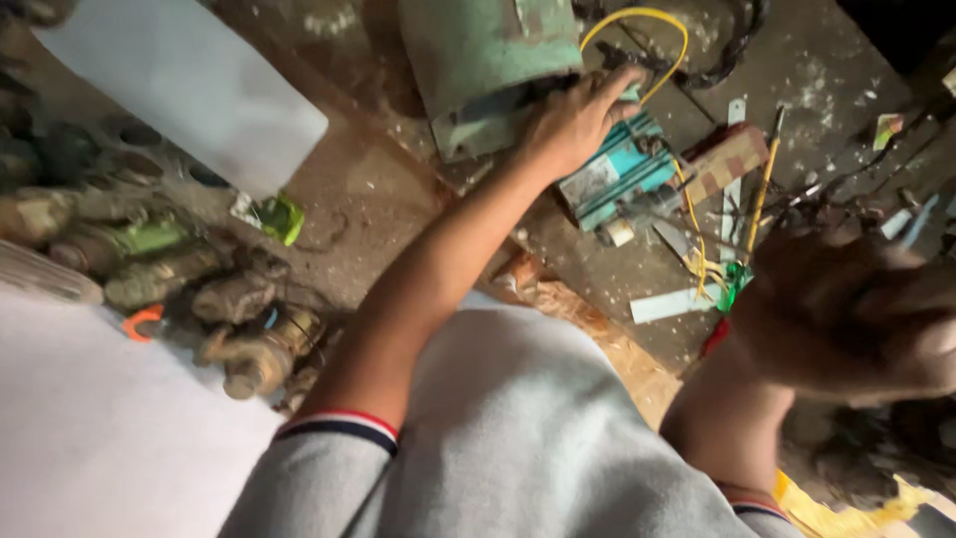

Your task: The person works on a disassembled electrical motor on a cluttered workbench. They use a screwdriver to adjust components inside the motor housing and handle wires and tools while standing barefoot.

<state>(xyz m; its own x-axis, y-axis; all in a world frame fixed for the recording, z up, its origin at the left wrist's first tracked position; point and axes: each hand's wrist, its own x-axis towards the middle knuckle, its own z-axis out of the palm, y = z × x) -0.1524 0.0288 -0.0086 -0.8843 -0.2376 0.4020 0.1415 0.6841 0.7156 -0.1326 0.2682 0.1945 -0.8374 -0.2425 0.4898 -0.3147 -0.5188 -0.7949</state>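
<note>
My left hand [576, 122] reaches forward and lies on the edge of a worn green motor casing [478, 60]. Its fingers are stretched out beside a teal metal block [622, 169] and a looped yellow wire [647, 20]. I cannot see it closing around anything. My right hand [856, 319] is raised close to the camera on the right. It is blurred, its fingers look curled, and I cannot tell whether it holds something. Grey sleeves with striped cuffs cover my upper arms.
Rusty metal fittings [249, 339] and green-tinged parts [149, 239] are heaped at the left on the dirty bench [378, 199]. A white sheet [189, 80] lies at the top left. A thin yellow-shafted tool [762, 189], flat metal strips [672, 304] and wire scraps lie at the right.
</note>
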